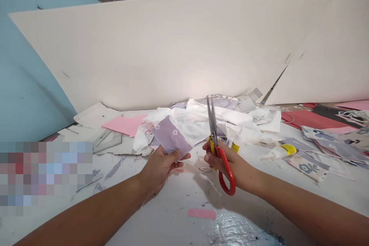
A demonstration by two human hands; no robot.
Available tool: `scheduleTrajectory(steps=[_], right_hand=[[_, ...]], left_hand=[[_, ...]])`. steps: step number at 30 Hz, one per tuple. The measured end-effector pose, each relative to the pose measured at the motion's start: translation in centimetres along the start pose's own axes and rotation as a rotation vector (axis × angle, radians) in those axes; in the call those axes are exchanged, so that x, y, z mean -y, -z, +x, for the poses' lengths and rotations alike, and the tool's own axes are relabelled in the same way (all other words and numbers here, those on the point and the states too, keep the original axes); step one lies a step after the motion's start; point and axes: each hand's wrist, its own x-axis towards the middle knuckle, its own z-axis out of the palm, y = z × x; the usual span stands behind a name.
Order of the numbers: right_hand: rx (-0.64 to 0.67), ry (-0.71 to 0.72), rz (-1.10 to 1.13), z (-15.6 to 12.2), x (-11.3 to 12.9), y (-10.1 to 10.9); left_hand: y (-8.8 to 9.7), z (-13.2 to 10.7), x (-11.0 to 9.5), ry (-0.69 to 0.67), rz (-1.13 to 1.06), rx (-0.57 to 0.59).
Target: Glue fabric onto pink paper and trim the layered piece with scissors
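Between the thumb and fingers of my left hand (164,163) is a purple piece of fabric or paper (170,136) with small white flowers, tilted up over the table. My right hand (225,157) grips a pair of scissors (212,123) with red handles, blades pointing up and slightly parted. The blades are apart from the purple piece. Something yellow shows behind the fingers of my right hand, partly hidden. On the table below lies a small pink strip (201,213).
Crumpled white sheets (198,119), a pink sheet (125,123) and a clear set square (106,141) lie along the back. At right are a white glue bottle (279,152), patterned pieces (308,167) and red sheets (311,120). A white panel (173,54) stands behind.
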Motion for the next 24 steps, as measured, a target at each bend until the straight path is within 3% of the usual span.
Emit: scheduleTrajectory(steps=[4, 9, 14, 24], right_hand=[[0.075, -0.074, -0.107, -0.8, 0.7, 0.2], [0.092, -0.025, -0.364, -0.9, 0.8, 0.4], [0.047, -0.03, -0.437, -0.4, 0.1, 0.3], [0.094, 0.095, -0.433, -0.1, -0.2, 0.3]], left_hand=[[-0.1, -0.1, -0.4, -0.03, -0.002, -0.081], [-0.1, 0.0, -0.9, -0.059, -0.07, -0.166], [0.1, 0.0, -1.1, -0.077, -0.087, -0.174], [0.2, -0.2, -0.9, -0.114, -0.006, -0.14]])
